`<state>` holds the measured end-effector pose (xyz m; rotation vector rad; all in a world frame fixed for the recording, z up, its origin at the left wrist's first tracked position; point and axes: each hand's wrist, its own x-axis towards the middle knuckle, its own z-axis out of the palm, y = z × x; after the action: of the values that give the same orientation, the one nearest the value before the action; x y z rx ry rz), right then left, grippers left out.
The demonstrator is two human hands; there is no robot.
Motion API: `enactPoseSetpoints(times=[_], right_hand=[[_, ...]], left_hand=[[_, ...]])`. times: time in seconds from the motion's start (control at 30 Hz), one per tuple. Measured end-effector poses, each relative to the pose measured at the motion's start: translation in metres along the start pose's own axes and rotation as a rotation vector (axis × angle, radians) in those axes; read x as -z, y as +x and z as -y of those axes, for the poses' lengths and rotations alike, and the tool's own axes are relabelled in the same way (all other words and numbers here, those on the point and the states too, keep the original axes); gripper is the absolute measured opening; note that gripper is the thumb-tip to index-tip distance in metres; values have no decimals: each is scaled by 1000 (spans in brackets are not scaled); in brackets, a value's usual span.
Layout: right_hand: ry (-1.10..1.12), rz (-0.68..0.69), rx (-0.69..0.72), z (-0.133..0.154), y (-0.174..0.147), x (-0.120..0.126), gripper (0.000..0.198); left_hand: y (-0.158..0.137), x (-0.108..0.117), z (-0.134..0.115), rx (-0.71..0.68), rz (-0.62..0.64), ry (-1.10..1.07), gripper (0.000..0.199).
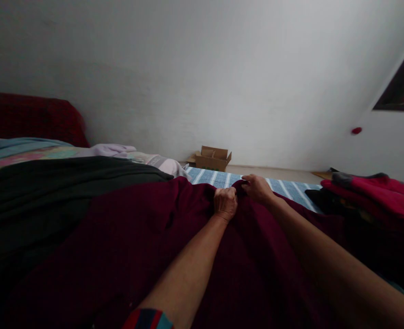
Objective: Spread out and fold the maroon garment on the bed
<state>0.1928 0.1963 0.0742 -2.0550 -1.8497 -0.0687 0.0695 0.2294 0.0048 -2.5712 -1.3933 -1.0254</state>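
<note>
A large maroon garment (147, 237) is spread across the bed in front of me, its exact kind unclear. My left hand (225, 202) is closed in a fist around a bunched fold near its far edge. Just to the right, my right hand (257, 187) pinches the same edge between thumb and fingers. Between the two hands the cloth is gathered into creases. Beyond them shows a blue and white striped bed sheet (205, 175). The near part of the garment is dark and hard to make out.
Dark green cloth (68, 183) and pale clothes (113, 150) lie to the left, before a red covered object (30, 116). A stack of folded clothes (376, 192) with a pink-red piece on top sits at right. An open cardboard box (211, 160) stands by the wall (202, 82).
</note>
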Motion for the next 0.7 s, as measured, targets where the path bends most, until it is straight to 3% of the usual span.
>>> enactPoseSetpoints(times=[0.1,0.23,0.4,0.7], right_hand=[[-9,68,30,-5,12,-7,22],[-40,71,-10,-12,20,-12,27],[-69,112,-42,-17,20,-14,19],[13,121,-6,-20,19,-11,22]], left_hand=[[-1,0,-1,-12,2,10,18],[-1,-1,-2,-18,11,17,17],[-1,0,-3,-34,19,13,17],[-1,-2,-3,-52,27,24,15]])
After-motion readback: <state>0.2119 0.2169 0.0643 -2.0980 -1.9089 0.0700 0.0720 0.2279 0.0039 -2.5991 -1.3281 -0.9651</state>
